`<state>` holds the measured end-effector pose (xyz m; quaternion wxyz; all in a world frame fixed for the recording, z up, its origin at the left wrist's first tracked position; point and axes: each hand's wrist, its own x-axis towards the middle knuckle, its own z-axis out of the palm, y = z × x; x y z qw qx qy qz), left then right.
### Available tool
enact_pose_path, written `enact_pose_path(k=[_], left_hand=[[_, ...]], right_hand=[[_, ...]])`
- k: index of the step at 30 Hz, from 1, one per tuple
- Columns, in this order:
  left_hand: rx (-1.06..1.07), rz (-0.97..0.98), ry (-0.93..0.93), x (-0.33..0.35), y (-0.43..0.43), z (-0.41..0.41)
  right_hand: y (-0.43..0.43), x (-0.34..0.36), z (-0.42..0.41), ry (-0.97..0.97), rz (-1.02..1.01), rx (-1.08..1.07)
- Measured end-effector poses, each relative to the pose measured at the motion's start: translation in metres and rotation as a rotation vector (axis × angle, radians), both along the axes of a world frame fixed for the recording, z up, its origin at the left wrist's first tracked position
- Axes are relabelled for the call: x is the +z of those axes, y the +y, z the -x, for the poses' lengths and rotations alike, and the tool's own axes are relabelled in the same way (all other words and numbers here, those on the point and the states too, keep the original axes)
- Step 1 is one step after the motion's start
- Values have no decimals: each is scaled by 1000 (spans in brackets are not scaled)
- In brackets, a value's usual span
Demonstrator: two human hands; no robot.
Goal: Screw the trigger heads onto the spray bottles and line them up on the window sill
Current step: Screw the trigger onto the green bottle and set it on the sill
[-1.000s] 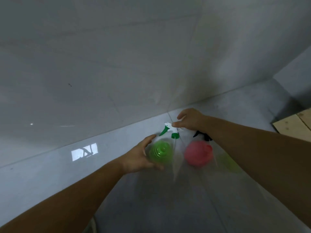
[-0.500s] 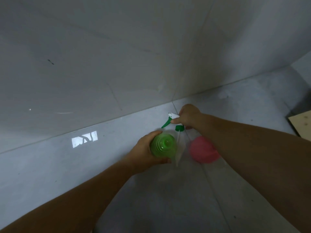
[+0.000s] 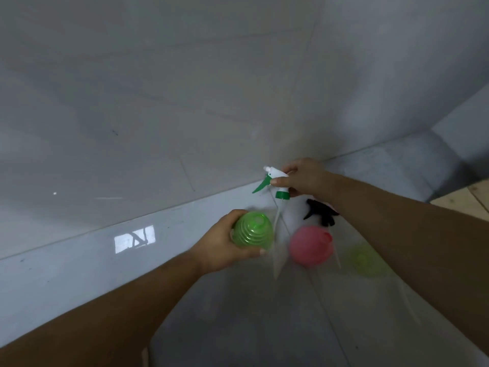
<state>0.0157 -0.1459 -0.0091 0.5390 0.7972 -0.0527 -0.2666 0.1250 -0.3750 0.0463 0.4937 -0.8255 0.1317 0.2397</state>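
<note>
Up a touch comes the trigger head point(image 3: 275, 181), pinched in my right hand point(image 3: 307, 178), tube point(image 3: 277, 221) dangling beside the green bottle point(image 3: 252, 230) my left hand point(image 3: 222, 247) grips near the wall point(image 3: 185, 102). Pre-threading, I reckon: next, steer the tube down into it, then twist.

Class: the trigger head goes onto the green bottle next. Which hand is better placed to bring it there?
Right. The right hand holds the trigger head beyond the green bottle, its tube hanging beside the bottle. The left hand grips that bottle, so it likely only steadies it.
</note>
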Motion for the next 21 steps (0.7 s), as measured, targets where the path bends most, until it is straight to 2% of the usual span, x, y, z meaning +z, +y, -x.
enact_pose_path(k=[4,10,16,21], left_hand=[[-51,-2,-23,57,1,-8],[-168,-41,-177,166,-5,-13],[-316,-91,-217,257,-7,9],[-378,-78,-191,294,-13,37]], right_hand=[[-16,80,17,-194,-20,-6],[-52,210,62,-410,-100,-51],[-62,318,110,-603,-332,-91],[-56,381,144,-721,-507,-57]])
